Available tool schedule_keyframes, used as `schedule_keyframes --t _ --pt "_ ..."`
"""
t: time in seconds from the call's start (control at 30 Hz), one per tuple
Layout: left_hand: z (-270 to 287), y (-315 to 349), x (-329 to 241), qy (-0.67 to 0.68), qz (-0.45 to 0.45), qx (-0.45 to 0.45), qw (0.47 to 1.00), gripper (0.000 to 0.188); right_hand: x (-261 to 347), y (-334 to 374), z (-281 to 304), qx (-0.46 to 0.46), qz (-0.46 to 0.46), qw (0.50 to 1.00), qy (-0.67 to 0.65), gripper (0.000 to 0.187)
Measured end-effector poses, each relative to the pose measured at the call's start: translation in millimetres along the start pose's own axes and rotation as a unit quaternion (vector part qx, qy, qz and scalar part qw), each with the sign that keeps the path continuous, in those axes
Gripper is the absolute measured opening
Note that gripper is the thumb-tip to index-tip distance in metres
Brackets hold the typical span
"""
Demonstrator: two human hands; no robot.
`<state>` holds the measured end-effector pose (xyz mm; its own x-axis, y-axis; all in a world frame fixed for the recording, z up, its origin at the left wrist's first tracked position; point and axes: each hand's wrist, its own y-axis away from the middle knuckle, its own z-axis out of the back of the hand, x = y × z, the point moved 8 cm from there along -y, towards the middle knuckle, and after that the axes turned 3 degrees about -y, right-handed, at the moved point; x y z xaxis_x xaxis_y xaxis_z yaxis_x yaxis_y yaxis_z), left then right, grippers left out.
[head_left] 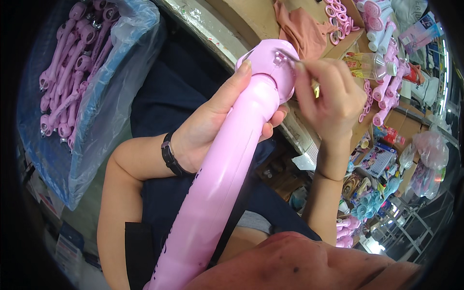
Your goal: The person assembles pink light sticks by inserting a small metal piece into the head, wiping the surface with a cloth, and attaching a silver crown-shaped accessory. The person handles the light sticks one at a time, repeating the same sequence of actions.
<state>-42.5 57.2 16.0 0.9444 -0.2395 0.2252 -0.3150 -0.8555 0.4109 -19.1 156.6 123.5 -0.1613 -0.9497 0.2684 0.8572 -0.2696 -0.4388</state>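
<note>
A long pink plastic wand (pixel 220 154) with a rounded head slants up through the middle, its lower end close to me. My left hand (pixel 200 130) is wrapped round its neck, thumb just under the head, fingertips showing on the far side. On the head's upper face is a small square detail with an opening. Beside it my right hand (pixel 336 96) is closed, fingertips at the head's right edge. A small yellowish piece (pixel 316 89) shows among its fingers; what it belongs to is hidden.
On the left, a blue crate (pixel 145 24) lined with clear plastic holds several similar pink wands (pixel 72 67). The bench ahead carries a peach cloth (pixel 307 31), pink rings (pixel 340 19) and a clear bottle (pixel 369 66). More pink parts (pixel 386 96) lie at the right.
</note>
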Motion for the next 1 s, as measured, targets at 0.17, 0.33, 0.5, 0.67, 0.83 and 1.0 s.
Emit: schedule_keyframes --t 0.17,0.33,0.5,0.67,0.83,1.0 --pt "0 -1 -1 -0.005 -0.006 0.008 1.000 0.052 4 -1 -5 0.021 0.052 0.998 -0.034 0.015" --pt "-2 -2 -2 -0.009 -0.013 0.023 1.000 0.052 5 -1 1 -0.021 0.044 0.999 -0.017 0.014" --pt "-3 -3 -1 -0.050 -0.022 0.049 0.997 0.057 -3 0 -3 -0.009 -0.021 1.000 -0.019 0.012" --pt "10 1 -1 -0.121 0.008 0.019 0.992 0.064 11 2 -9 -0.006 0.056 0.998 -0.014 0.012" --pt "13 -1 -4 -0.165 -0.007 0.075 0.983 0.068 -4 -3 -10 0.004 0.010 1.000 0.029 0.011" --pt "42 7 -29 -0.373 -0.258 -0.045 0.890 0.046 -4 -7 -7 0.035 0.034 0.999 0.009 0.011"
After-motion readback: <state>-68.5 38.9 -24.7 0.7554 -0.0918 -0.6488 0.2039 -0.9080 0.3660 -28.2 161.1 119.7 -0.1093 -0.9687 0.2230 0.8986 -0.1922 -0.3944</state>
